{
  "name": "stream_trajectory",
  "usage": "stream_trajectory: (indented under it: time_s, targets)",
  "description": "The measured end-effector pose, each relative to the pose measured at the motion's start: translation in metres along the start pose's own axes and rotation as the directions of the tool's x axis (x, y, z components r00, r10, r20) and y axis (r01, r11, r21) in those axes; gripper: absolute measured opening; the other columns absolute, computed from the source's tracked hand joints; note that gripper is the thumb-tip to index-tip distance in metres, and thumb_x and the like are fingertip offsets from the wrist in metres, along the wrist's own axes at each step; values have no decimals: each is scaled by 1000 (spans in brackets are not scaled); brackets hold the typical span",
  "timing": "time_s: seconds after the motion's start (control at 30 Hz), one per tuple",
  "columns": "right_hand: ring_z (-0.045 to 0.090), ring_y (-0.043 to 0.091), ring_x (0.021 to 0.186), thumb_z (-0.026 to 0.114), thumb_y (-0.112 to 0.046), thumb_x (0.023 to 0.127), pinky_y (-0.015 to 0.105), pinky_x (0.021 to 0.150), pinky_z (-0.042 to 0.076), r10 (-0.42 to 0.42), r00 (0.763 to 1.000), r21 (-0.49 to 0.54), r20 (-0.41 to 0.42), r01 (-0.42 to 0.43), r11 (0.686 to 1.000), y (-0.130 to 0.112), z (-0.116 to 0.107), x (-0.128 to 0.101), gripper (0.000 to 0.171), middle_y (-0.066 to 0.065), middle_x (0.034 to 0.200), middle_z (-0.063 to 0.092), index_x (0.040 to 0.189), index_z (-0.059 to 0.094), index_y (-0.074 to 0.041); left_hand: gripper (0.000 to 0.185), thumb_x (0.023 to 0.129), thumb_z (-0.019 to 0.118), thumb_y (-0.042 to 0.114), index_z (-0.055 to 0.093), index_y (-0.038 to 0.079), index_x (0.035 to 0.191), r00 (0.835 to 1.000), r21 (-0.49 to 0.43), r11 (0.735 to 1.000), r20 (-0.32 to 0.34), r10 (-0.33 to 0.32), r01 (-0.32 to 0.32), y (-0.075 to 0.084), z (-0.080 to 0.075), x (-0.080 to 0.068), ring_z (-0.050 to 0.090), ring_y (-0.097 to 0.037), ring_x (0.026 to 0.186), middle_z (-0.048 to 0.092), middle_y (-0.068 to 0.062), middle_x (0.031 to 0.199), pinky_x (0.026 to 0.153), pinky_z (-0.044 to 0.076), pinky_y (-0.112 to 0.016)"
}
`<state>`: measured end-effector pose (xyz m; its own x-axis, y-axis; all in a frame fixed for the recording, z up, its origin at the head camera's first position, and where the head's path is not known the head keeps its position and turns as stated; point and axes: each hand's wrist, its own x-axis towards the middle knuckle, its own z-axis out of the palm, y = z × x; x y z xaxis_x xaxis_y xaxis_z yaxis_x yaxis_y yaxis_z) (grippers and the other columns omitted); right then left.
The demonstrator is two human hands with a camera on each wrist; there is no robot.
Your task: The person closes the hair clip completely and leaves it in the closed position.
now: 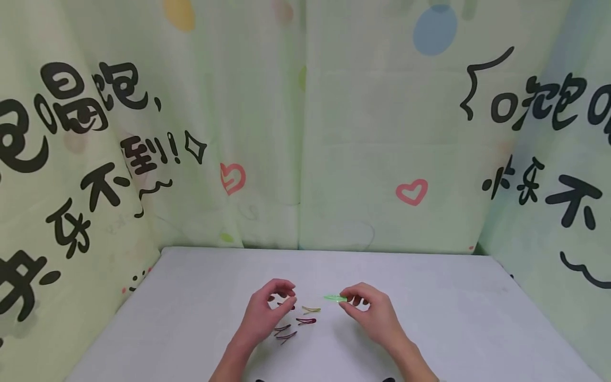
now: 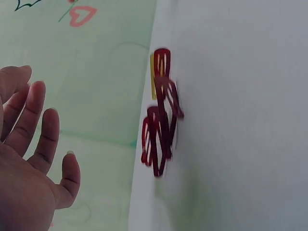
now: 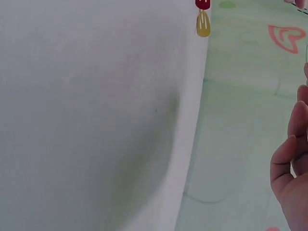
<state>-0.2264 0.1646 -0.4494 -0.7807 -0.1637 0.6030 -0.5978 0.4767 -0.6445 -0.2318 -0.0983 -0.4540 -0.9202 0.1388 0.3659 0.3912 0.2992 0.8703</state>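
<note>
My right hand (image 1: 346,298) pinches a bright green hair clip (image 1: 334,298) between thumb and forefinger, just above the white table (image 1: 439,302). My left hand (image 1: 285,295) hovers with loosely curved fingers and holds nothing. Below and beside it lie several dark red snap clips (image 1: 306,321) and a yellow one (image 1: 311,309). In the left wrist view the left fingers (image 2: 36,125) are spread and relaxed, apart from the dark red clips (image 2: 161,125). The right wrist view shows only the right fingers (image 3: 291,159) at the edge, with a yellow clip (image 3: 203,24) far off.
Pale green curtains (image 1: 305,132) printed with black characters and pink hearts close in the table at the back and on both sides. The table's bare surface stretches left and right of the hands.
</note>
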Motion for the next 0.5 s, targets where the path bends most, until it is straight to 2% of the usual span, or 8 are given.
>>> stream_trajectory:
  time_s: [0.17,0.3,0.5]
  targets:
    - [58,8,73,83,2,80,29,70,47,147,988,6,48,-147,989,6,-8,0,24,-14,82,63,94,75,-16,15,93,73,14,69,18,107,999,59,998,-6,-32,33,-10,-13,5,60,-13,95,66,12,93,91,42,-53]
    - [58,8,74,82,0,81,26,72,46,265,960,6,90,-267,964,15,-11,-1,20,-11,81,63,93,75,-16,15,93,73,13,70,13,108,998,107,993,16,-54,52,-20,-21,8,60,-15,94,66,11,93,89,43,-52]
    - [58,11,76,81,-3,83,25,71,49,380,914,-12,142,-382,924,26,-20,0,17,-5,83,63,94,75,-14,16,92,74,12,70,10,107,994,164,984,67,-82,70,-33,-28,14,60,-21,96,67,6,96,88,47,-47]
